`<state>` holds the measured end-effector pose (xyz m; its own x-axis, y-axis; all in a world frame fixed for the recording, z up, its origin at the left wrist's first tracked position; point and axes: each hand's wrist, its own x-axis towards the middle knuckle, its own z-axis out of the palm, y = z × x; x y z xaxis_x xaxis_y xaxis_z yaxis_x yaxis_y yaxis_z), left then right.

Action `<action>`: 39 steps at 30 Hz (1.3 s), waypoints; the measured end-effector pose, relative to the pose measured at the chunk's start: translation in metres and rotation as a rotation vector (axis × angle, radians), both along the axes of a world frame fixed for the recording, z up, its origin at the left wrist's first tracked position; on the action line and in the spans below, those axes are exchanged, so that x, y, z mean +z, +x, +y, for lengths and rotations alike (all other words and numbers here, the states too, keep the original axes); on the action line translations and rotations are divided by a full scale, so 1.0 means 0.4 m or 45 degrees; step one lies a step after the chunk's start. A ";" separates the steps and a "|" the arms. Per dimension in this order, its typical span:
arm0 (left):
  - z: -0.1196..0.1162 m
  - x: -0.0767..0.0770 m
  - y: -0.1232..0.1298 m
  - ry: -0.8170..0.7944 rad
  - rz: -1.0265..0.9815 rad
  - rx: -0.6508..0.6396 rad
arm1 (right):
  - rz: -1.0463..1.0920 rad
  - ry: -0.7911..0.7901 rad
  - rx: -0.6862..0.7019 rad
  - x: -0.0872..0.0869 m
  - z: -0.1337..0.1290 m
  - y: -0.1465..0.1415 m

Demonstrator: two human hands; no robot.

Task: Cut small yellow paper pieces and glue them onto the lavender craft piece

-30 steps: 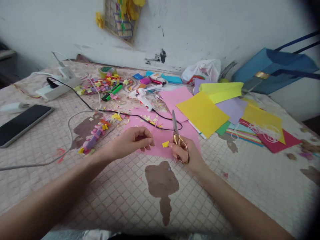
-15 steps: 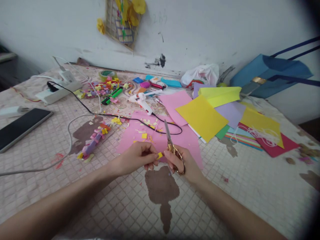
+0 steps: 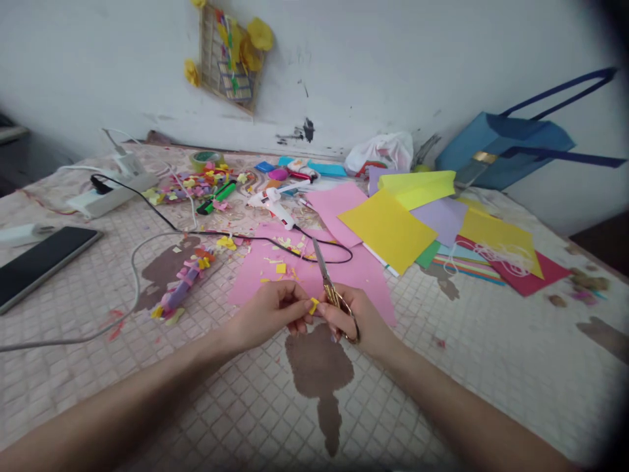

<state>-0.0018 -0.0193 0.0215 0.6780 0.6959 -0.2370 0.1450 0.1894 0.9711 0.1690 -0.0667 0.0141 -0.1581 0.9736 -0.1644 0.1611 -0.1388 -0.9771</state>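
Between thumb and fingertips, my left hand (image 3: pixel 278 311) pinches a small yellow paper piece (image 3: pixel 313 305). My right hand (image 3: pixel 361 318) is closed around gold-handled scissors (image 3: pixel 328 278), whose blades point away from me, up and to the left. The right thumb and fingertips come up to the yellow piece and seem to touch it. Beneath and beyond both hands lies a pink sheet (image 3: pixel 383 301), with a yellow square (image 3: pixel 280 268) and small scraps on it.
A white glue gun (image 3: pixel 275 208) with a black cord lies behind the pink sheet. Left are a decorated purple stick (image 3: pixel 184 285), a phone (image 3: pixel 46 265) and a power strip (image 3: pixel 115 195). Coloured sheets (image 3: pixel 388 226) spread to the right, before a blue bag (image 3: pixel 506 147).
My right hand has moved slightly left, bringing its fingertips to the yellow paper piece, which looks bent now. The scissors stay in that hand. The whole view has shifted a little.
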 end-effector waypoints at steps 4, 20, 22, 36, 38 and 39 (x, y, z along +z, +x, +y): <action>0.001 0.003 0.001 -0.041 -0.058 0.146 | -0.019 0.081 -0.145 0.000 -0.002 0.006; 0.015 0.002 -0.005 -0.086 -0.361 0.404 | -0.157 0.069 0.063 0.006 -0.041 -0.005; 0.016 -0.002 -0.005 -0.082 -0.365 0.402 | -0.169 0.067 0.060 0.008 -0.040 -0.007; 0.003 0.016 -0.001 0.045 -0.261 0.328 | -0.067 0.078 0.025 0.010 -0.030 -0.006; 0.003 0.013 0.000 0.063 -0.239 0.301 | -0.030 0.068 -0.004 0.009 -0.026 -0.004; 0.002 0.012 0.002 0.078 -0.218 0.278 | -0.014 0.069 -0.025 0.009 -0.024 -0.003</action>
